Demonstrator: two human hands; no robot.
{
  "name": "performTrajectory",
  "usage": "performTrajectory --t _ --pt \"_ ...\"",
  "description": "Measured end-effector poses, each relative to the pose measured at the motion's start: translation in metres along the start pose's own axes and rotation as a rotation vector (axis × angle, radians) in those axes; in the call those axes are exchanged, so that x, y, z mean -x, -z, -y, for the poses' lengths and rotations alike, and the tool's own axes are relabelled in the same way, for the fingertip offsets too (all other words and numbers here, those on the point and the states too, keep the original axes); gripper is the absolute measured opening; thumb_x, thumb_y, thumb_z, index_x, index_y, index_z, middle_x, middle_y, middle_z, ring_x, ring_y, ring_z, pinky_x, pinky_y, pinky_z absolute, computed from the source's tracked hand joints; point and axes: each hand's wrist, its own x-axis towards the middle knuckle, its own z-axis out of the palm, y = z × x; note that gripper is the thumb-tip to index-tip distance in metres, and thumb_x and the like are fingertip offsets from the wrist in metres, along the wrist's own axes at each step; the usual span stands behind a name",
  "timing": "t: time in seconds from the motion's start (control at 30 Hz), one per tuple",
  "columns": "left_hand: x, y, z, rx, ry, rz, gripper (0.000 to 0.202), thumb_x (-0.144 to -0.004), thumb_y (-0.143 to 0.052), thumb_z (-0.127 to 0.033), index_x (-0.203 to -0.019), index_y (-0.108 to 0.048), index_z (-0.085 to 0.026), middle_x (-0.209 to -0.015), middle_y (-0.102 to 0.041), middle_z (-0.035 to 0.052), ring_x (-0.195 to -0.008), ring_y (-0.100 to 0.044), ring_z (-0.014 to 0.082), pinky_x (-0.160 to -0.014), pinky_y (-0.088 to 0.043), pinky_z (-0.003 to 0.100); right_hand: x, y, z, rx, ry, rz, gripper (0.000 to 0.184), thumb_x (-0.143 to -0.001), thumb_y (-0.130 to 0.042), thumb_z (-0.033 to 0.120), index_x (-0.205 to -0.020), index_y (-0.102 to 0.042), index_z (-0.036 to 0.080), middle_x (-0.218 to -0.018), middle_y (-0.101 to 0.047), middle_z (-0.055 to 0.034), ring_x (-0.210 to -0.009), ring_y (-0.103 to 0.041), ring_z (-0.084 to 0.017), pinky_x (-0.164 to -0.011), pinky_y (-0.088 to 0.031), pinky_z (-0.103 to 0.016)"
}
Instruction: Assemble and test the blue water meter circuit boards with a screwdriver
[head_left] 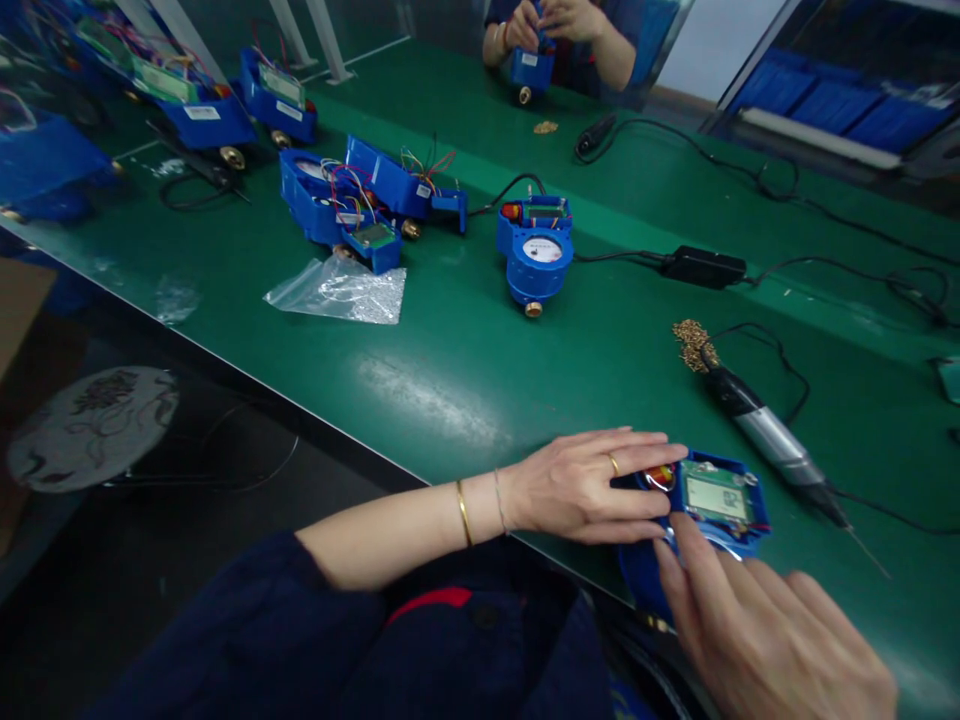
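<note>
In front of me at the table's near edge sits a blue water meter (724, 495) with a lit LCD on a green board. Across its left side lies my left hand (581, 487), fingers stretched over the rim and thumb nearer me, steadying the housing. My right hand (780, 625) is closed, thumb and index finger pinched together low on the meter beside the display. Whatever those fingertips hold is hidden. Between my hands a red and yellow part (660, 476) shows inside the housing.
An electric screwdriver (780, 445) lies to the right, near a pile of brass screws (694, 345). Another blue meter (536, 250) stands ahead, with a clear plastic bag (341, 290) and several wired meters to the left. Opposite, a person's hands (551, 25) work on a meter.
</note>
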Motion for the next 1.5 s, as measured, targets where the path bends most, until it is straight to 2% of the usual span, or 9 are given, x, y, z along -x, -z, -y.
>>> performTrajectory --t 0.23,0.4,0.77,1.07,1.13,1.2,1.27,1.37,1.5 --pt "-0.004 -0.003 0.0 0.024 -0.028 -0.012 0.034 -0.1 -0.049 -0.034 -0.095 -0.075 -0.012 -0.143 -0.054 0.0245 -0.144 -0.042 0.0273 -0.117 -0.042 0.037 0.011 -0.011 0.0 -0.257 -0.015 -0.192 0.032 -0.09 -0.07 0.016 -0.118 -0.064 0.003 -0.08 -0.073 -0.0073 -0.061 -0.057 -0.013 -0.067 -0.04 -0.03" --pt "-0.003 -0.007 0.002 0.041 -0.051 -0.055 0.032 -0.099 -0.053 -0.033 -0.095 -0.074 -0.01 -0.141 -0.055 0.0262 -0.143 -0.042 0.0292 -0.118 -0.041 0.038 0.016 -0.01 0.002 -0.275 -0.15 -0.263 0.026 -0.085 -0.074 0.009 -0.11 -0.066 0.003 -0.074 -0.073 -0.0071 -0.056 -0.055 -0.011 -0.063 -0.039 -0.027" --pt "-0.004 -0.008 0.003 0.061 -0.073 -0.101 0.028 -0.098 -0.055 -0.031 -0.094 -0.073 -0.01 -0.14 -0.054 0.0287 -0.142 -0.045 0.0293 -0.116 -0.044 0.04 0.016 -0.015 0.004 -0.294 -0.17 -0.264 0.032 -0.087 -0.072 0.01 -0.118 -0.066 0.006 -0.071 -0.071 -0.0033 -0.057 -0.057 -0.012 -0.066 -0.04 -0.028" --pt "-0.002 -0.004 0.005 0.113 -0.048 -0.03 0.025 -0.097 -0.056 -0.031 -0.1 -0.07 -0.01 -0.148 -0.048 0.0277 -0.145 -0.04 0.0291 -0.117 -0.043 0.042 0.02 -0.017 -0.007 -0.478 -0.118 -0.176 0.028 -0.091 -0.066 0.014 -0.119 -0.064 0.01 -0.094 -0.075 -0.0069 -0.069 -0.066 -0.013 -0.075 -0.047 -0.028" --pt "0.0 -0.005 0.006 0.162 -0.054 -0.05 0.02 -0.096 -0.058 -0.028 -0.101 -0.068 -0.011 -0.15 -0.045 0.0272 -0.143 -0.042 0.0285 -0.115 -0.045 0.041 0.024 -0.012 -0.009 -0.502 -0.24 -0.21 0.026 -0.093 -0.061 0.011 -0.118 -0.065 0.016 -0.09 -0.074 -0.0031 -0.072 -0.067 -0.014 -0.077 -0.047 -0.027" --pt "0.005 -0.007 0.005 0.224 -0.023 -0.083 0.015 -0.094 -0.06 -0.025 -0.104 -0.064 -0.014 -0.153 -0.042 0.0246 -0.141 -0.046 0.0269 -0.112 -0.048 0.038 0.031 -0.012 -0.011 -0.503 -0.492 -0.251 0.026 -0.093 -0.061 0.013 -0.117 -0.067 0.022 -0.082 -0.071 0.0002 -0.07 -0.066 -0.013 -0.072 -0.047 -0.026" --pt "0.011 -0.011 0.0 0.286 0.056 -0.156 0.028 -0.09 -0.067 -0.028 -0.114 -0.056 -0.017 -0.151 -0.044 0.0226 -0.139 -0.049 0.0276 -0.111 -0.05 0.041 0.043 -0.02 -0.013 -0.57 -0.768 -0.24 0.028 -0.092 -0.064 0.023 -0.12 -0.068 0.022 -0.084 -0.068 -0.0008 -0.07 -0.064 -0.014 -0.069 -0.048 -0.026" --pt "0.018 -0.015 -0.015 0.408 0.337 -0.256 0.067 -0.079 -0.078 -0.045 -0.129 -0.044 -0.017 -0.143 -0.05 0.0219 -0.136 -0.05 0.0322 -0.11 -0.049 0.05 0.064 -0.041 -0.009 -0.879 -1.058 -0.109 0.06 -0.085 -0.07 0.046 -0.136 -0.057 0.016 -0.103 -0.069 -0.0079 -0.083 -0.069 -0.02 -0.073 -0.055 -0.029" --pt "0.008 -0.007 -0.032 0.533 0.708 -0.131 0.09 -0.075 -0.079 -0.053 -0.143 -0.034 -0.014 -0.147 -0.047 0.0221 -0.135 -0.05 0.0328 -0.113 -0.045 0.052 0.078 -0.062 0.016 -1.259 -1.322 0.073 0.074 -0.081 -0.067 0.061 -0.137 -0.054 0.015 -0.129 -0.065 -0.0138 -0.116 -0.064 -0.031 -0.089 -0.056 -0.036"
